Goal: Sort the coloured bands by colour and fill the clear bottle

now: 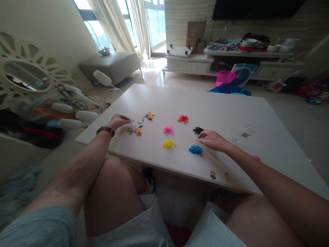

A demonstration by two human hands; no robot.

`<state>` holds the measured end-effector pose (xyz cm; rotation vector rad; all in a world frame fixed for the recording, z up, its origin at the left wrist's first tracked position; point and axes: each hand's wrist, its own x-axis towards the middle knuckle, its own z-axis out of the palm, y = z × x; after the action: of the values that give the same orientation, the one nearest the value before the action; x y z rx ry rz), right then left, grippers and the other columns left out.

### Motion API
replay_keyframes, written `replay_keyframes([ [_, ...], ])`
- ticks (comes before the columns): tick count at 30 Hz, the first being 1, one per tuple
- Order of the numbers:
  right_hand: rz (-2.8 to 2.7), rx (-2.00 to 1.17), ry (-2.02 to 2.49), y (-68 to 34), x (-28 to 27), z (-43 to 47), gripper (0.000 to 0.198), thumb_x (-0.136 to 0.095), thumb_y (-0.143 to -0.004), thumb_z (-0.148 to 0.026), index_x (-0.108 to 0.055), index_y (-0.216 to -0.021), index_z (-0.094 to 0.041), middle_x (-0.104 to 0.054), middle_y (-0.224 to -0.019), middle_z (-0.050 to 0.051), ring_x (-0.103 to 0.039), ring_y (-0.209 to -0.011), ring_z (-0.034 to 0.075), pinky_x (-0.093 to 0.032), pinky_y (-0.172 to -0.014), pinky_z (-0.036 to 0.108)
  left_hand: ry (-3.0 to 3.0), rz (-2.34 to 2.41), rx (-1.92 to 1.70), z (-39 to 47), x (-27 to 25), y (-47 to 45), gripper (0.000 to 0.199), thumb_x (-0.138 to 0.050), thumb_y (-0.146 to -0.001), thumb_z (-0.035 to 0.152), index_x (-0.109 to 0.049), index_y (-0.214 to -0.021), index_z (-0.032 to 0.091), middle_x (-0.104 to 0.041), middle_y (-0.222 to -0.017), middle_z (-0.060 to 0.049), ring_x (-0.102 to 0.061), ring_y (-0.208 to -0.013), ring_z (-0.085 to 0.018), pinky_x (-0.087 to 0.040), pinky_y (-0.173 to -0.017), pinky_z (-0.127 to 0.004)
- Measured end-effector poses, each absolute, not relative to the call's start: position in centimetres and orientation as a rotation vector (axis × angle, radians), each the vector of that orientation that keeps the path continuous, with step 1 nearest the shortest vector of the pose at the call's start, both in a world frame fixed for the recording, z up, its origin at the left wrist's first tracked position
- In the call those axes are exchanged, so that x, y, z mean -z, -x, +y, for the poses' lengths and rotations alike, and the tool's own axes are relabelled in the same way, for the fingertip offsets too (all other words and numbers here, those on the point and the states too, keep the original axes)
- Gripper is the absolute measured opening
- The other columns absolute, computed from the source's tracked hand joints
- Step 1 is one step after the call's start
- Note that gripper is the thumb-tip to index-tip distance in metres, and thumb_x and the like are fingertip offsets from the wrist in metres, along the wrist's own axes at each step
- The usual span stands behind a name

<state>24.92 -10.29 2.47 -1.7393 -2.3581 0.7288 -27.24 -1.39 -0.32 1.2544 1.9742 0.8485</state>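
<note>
Bright windows point(155, 25) cast glare across the floor point(153, 76).

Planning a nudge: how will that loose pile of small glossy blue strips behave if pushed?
The loose pile of small glossy blue strips would probably scatter, since its edges look ragged. It is likely light, its pieces being so small. Their shine hints they may slide easily.

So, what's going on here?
The person's left hand is by the near mixed-colour pile, with the far mixed-colour pile beyond, on the white table. The right hand is at the edge of the black pile. A red pile, pink pile, yellow pile and blue pile lie apart. Any grip is too small to tell.
</note>
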Motion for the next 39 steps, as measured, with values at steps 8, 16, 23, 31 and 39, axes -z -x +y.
replay_keyframes([
  [8, -2.368, -0.707, 1.721, -25.0, -2.0, -10.1, 0.020, -0.057, -0.083, -0.028, -0.072, -0.093, -0.019, -0.071, -0.105, 0.008, -0.064, -0.100, 0.022, -0.046, -0.088, 0.030, -1.443, 1.938, -0.587, -2.5, -1.1, 26.0, 0.033, -0.086, -0.043, 0.035, -0.078, -0.069, 0.017, -0.072, -0.066, -0.004, -0.057, -0.065, -0.016, -0.043, -0.061, -0.026],
  [16, -2.366, -0.692, 1.722, -25.0, -2.0, -10.1, 0.020, -0.058, -0.082, -0.029, -0.073, -0.091, -0.019, -0.072, -0.104, 0.008, -0.065, -0.099, 0.022, -0.047, -0.086, 0.030, -1.680, 1.889, -0.295, -0.9, -0.3, 25.0, 0.026, -0.080, -0.051, 0.036, -0.080, -0.072, 0.020, -0.073, -0.069, -0.005, -0.062, -0.067, -0.019, -0.045, -0.061, -0.027],
  [23, -2.361, -0.687, 1.729, -24.7, -2.6, -10.3, 0.020, -0.058, -0.082, -0.027, -0.073, -0.092, -0.019, -0.072, -0.104, 0.008, -0.065, -0.098, 0.022, -0.048, -0.085, 0.029, -1.678, 1.955, -0.271, -0.6, -0.9, 23.1, 0.012, -0.081, -0.046, 0.022, -0.072, -0.055, 0.020, -0.065, -0.056, -0.003, -0.054, -0.057, -0.017, -0.039, -0.054, -0.026],
  [31, -2.295, -0.674, 1.614, -24.7, -2.3, -10.2, 0.017, -0.059, -0.082, -0.025, -0.073, -0.091, -0.019, -0.073, -0.101, 0.007, -0.066, -0.095, 0.021, -0.051, -0.081, 0.029, -1.642, 1.509, -0.637, -2.4, -3.4, 16.9, 0.017, -0.082, -0.059, 0.025, -0.070, -0.067, 0.016, -0.066, -0.062, -0.002, -0.058, -0.058, -0.014, -0.045, -0.059, -0.025],
  [39, -2.096, -0.816, 1.259, -22.1, -4.4, -12.3, 0.017, -0.063, -0.086, -0.031, -0.071, -0.092, -0.017, -0.074, -0.092, 0.006, -0.069, -0.078, 0.016, -0.056, -0.074, 0.029, -1.659, 0.952, -0.527, -5.1, -4.8, 5.6, 0.025, -0.081, -0.071, 0.030, -0.072, -0.086, 0.012, -0.075, -0.077, -0.009, -0.071, -0.075, -0.018, -0.055, -0.073, -0.029],
])
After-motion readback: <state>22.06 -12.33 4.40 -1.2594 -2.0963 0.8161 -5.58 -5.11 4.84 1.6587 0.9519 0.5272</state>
